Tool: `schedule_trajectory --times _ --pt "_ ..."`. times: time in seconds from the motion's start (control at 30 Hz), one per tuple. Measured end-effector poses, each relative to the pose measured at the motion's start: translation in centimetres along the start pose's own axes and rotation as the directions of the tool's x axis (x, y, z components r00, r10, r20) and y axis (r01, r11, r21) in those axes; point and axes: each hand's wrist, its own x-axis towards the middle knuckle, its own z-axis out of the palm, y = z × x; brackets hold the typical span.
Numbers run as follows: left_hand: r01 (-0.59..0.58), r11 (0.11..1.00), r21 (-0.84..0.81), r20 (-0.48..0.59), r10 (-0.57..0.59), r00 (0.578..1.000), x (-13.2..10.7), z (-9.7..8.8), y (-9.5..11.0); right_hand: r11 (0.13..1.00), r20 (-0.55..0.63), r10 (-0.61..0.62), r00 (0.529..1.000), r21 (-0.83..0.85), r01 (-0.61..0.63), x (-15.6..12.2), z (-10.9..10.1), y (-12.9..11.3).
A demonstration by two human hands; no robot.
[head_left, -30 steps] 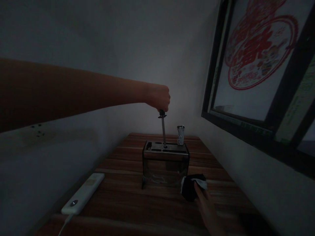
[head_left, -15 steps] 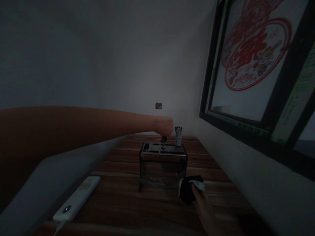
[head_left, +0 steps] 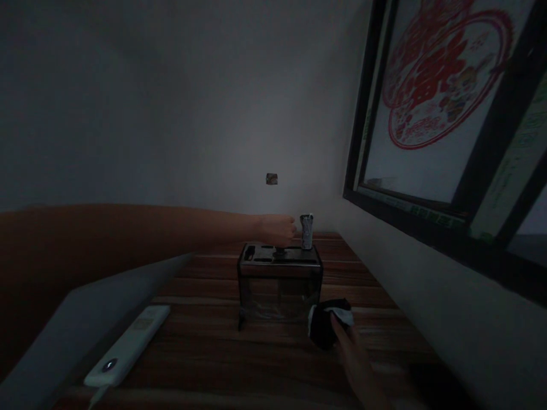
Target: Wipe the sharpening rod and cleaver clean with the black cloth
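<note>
A box with a dark, slotted metal top and a see-through front [head_left: 280,293] stands on the wooden tabletop. My left hand [head_left: 278,229] is a fist low over the box's top, reaching in from the left. It is closed at a dark knob [head_left: 280,251], mostly hidden beneath the fist. A silvery, foil-like upright piece [head_left: 306,232] rises at the top's back right, just beyond my knuckles. Low at the box's front right corner, my right hand [head_left: 344,336] grips a bunched black-and-white cloth [head_left: 323,326]. Some of its fingers are hidden.
On the table's left lies a white power strip [head_left: 128,344] with a cable. The wooden table [head_left: 200,341] runs back to a grey wall with a small wall socket [head_left: 272,179]. A dark-framed window [head_left: 356,148] with red paper decoration is on the right. The light is dim.
My left fist has come down closer to the box's top, and the short rod seen under it before is now hidden. My right hand keeps the cloth at the same corner. The view has shifted slightly.
</note>
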Motion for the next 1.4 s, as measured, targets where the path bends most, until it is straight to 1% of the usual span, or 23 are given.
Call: schedule_trajectory --times 0.1,0.17,0.37,0.5,0.63,0.77,0.87,0.93,1.0,1.1,1.13,1.17,1.2,1.23,1.27,1.3,1.33,1.37,1.4 --pt "0.02 1.0 0.019 -0.013 -0.02 1.0 0.0 0.1 0.5 0.993 -0.021 0.118 0.993 0.018 -0.118 0.1 0.0 0.1" --pt "0.037 0.999 0.035 -0.012 -0.037 0.999 0.1 0.2 0.9 0.989 -0.017 0.149 0.989 0.02 -0.149 0.1 0.0 0.1" --pt "0.103 0.993 0.065 -0.004 -0.103 0.995 0.5 0.1 2.0 0.997 0.012 0.075 0.997 -0.008 -0.075 -0.1 0.0 -0.3" --pt "0.12 0.991 0.053 -0.033 -0.119 0.992 0.5 -0.1 2.2 0.994 0.004 0.112 0.994 -0.004 -0.112 -0.1 0.1 -0.5" --pt "0.088 0.996 0.028 -0.092 -0.085 0.992 0.1 -0.4 2.1 0.993 -0.001 0.113 0.994 -0.018 -0.113 -0.2 0.1 -0.7" --pt "0.022 1.0 -0.004 -0.171 -0.022 0.985 -0.7 -0.8 1.7 0.994 -0.007 0.108 0.994 -0.005 -0.108 -0.4 0.1 -1.0" --pt "-0.052 0.998 -0.046 -0.229 0.04 0.973 -1.5 -1.8 1.5 0.994 -0.009 0.104 0.994 -0.015 -0.105 -0.3 0.1 -0.9" --pt "-0.081 0.993 -0.09 -0.262 0.055 0.963 -2.0 -2.9 1.5 0.995 -0.015 0.096 0.995 -0.013 -0.096 -0.2 0.0 -0.7" --pt "-0.071 0.984 -0.163 -0.285 0.022 0.958 -2.6 -4.5 1.6 0.997 -0.015 0.082 0.997 -0.009 -0.082 0.0 0.0 -0.5" --pt "-0.008 0.938 -0.345 -0.309 -0.106 0.945 -3.7 -6.7 2.1 0.998 -0.003 0.066 0.998 -0.013 -0.066 0.0 0.0 -0.2" --pt "0.016 0.907 -0.421 -0.329 -0.17 0.929 -4.0 -7.2 2.6 0.998 0.003 0.064 0.998 -0.016 -0.064 0.0 0.1 -0.2" --pt "0.035 0.859 -0.51 -0.355 -0.248 0.901 -4.3 -7.5 3.3 0.998 0.009 0.064 0.998 -0.019 -0.064 -0.1 0.2 -0.2" --pt "0.045 0.788 -0.614 -0.375 -0.341 0.862 -4.5 -7.5 4.3 0.998 0.015 0.066 0.998 -0.02 -0.066 -0.2 0.2 -0.3" --pt "0.01 0.692 -0.722 -0.407 -0.436 0.803 -4.5 -7.3 5.8 0.998 0.022 0.066 0.998 -0.027 -0.065 -0.3 0.3 -0.3" --pt "-0.009 0.541 -0.841 -0.375 -0.57 0.731 -4.4 -6.7 7.6 0.998 0.026 0.06 0.998 -0.038 -0.059 -0.3 0.2 -0.4" --pt "-0.055 0.374 -0.926 -0.318 -0.692 0.648 -4.0 -5.8 9.9 0.997 0.024 0.052 0.998 -0.051 -0.051 -0.3 0.1 -0.4" --pt "-0.106 0.207 -0.973 -0.23 -0.796 0.561 -3.5 -4.6 12.5 0.997 0.025 0.04 0.999 -0.073 -0.038 -0.4 -0.1 -0.5" --pt "-0.124 0.045 -0.991 -0.103 -0.853 0.511 -2.8 -3.3 15.3 0.994 0.032 0.024 0.999 -0.107 -0.02 -0.3 -0.3 -0.4" --pt "-0.086 -0.117 -0.989 0.064 -0.881 0.469 -2.1 -1.9 18.2 0.989 0.039 0.004 0.999 -0.148 0.001 -0.3 -0.6 -0.4"
